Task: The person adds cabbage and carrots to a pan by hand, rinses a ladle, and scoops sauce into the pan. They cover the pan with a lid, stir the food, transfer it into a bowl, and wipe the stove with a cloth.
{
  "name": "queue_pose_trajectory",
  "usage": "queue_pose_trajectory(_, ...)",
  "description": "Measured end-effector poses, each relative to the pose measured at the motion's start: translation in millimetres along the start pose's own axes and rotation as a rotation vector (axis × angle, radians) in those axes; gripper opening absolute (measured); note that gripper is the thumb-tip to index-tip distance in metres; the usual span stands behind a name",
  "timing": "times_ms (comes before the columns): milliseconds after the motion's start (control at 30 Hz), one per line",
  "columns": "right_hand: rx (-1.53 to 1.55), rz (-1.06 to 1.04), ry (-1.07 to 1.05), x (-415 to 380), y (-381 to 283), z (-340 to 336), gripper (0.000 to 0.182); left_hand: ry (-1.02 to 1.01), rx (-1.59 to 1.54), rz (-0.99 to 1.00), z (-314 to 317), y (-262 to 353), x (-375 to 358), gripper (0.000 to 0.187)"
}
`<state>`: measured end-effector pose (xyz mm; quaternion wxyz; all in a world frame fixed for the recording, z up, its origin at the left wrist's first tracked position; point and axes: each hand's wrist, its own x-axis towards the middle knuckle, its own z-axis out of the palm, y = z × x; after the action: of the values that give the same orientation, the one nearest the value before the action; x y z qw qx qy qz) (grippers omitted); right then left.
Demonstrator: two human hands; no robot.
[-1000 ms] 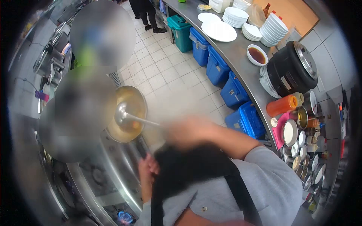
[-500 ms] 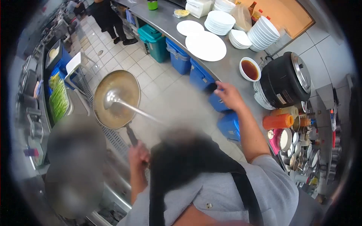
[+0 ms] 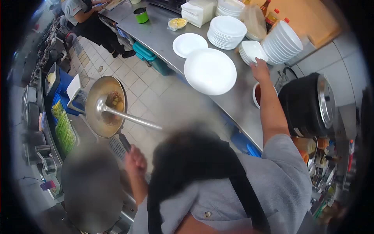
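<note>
My left hand (image 3: 136,159) is closed round the black handle of a wok (image 3: 95,123). Inside the wok lie some cooked food (image 3: 115,102) and the bowl of a metal ladle (image 3: 134,118), whose shaft slants toward my body. My right hand (image 3: 260,70) reaches across the steel counter to a short stack of small white dishes (image 3: 253,51), its fingertips at the near edge of the stack. Under my right forearm a bowl of reddish-brown liquid (image 3: 256,95) is partly hidden. Two white plates, a large one (image 3: 210,72) and a smaller one (image 3: 189,45), lie left of that hand.
Stacks of white plates (image 3: 227,32) and bowls (image 3: 283,42) stand at the counter's back. A black soup warmer (image 3: 304,102) is at the right. Green vegetables (image 3: 64,130) fill a tray at the left. Another person (image 3: 95,28) stands at the counter's far end.
My right hand has left a black-handled thing and moved up to the small dishes. The view has shifted toward the counter. Food now shows in the wok, still held by my left hand.
</note>
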<state>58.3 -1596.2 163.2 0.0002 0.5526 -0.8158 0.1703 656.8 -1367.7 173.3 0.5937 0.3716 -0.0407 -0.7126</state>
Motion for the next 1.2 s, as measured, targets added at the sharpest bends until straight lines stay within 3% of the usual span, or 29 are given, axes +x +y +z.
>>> queue_pose_trajectory(100, -0.102, -0.013, -0.029, 27, 3, 8, 0.049, 0.082, 0.013, 0.027, 16, -3, 8, 0.014)
queue_pose_trajectory(167, -0.382, -0.247, -0.492, 43, -4, -11, 0.037, 0.111, 0.021, 0.009, 16, 1, 21, 0.015)
queue_pose_trajectory(233, -0.255, -0.133, -0.246, 45, 14, 3, 0.029, 0.084, 0.08, 0.008, 17, 8, 32, 0.016)
queue_pose_trajectory(300, 0.083, 0.061, -0.258, 45, 11, -9, 0.029, 0.121, 0.017, 0.006, 21, 11, 44, 0.018)
queue_pose_trajectory(367, 0.62, 0.35, -0.183, 38, -2, -21, 0.03, 0.137, 0.037, -0.008, 26, 22, 58, 0.019)
queue_pose_trajectory(433, 1.41, 0.63, 0.122, 41, -7, -23, 0.037, 0.174, 0.076, -0.038, 25, 42, 79, 0.018)
queue_pose_trajectory(500, 1.815, 0.656, 0.27, 34, -9, -31, 0.042, 0.18, 0.07, -0.043, 24, 59, 94, 0.017)
queue_pose_trajectory(633, 1.69, 0.488, 0.382, 1, -100, -61, 0.041, 0.157, 0.099, -0.08, 8, 99, 129, 0.018)
queue_pose_trajectory(733, 1.304, 0.234, 0.07, -15, -184, -53, 0.039, 0.061, 0.141, -0.114, -7, 133, 158, 0.021)
queue_pose_trajectory(900, 0.936, -0.043, -0.193, -7, -307, 59, 0.027, -0.007, 0.163, -0.151, -13, 180, 193, 0.022)
queue_pose_trajectory(967, 0.414, -0.285, -0.127, 5, -347, 90, 0.024, -0.033, 0.201, -0.142, -11, 191, 206, 0.02)
queue_pose_trajectory(1000, 0.388, -0.442, -0.029, 13, -361, 108, 0.023, -0.015, 0.223, -0.14, -9, 194, 210, 0.019)
queue_pose_trajectory(1200, 0.238, -0.546, -0.202, 58, -380, 167, 0.023, 0.121, 0.289, -0.114, 0, 192, 233, 0.016)
